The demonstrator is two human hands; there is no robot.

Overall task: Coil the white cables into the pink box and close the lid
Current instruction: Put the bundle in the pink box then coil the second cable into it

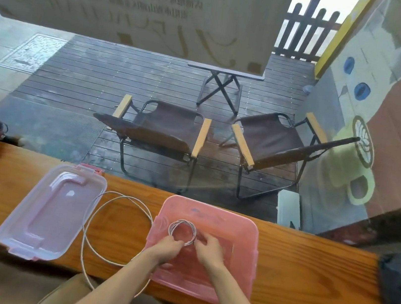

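Both hands are over the open pink box on the wooden worktop. The left hand and right hand each pinch the near edge of a small coil of white cable, grips closed on it. The loose remainder trails left from the coil in a wide loop between box and lid, so the left hand is nearer the slack. The cable's end is out of sight below the worktop edge.

Counter right of pink box clear; lid & loose cable crowd left.
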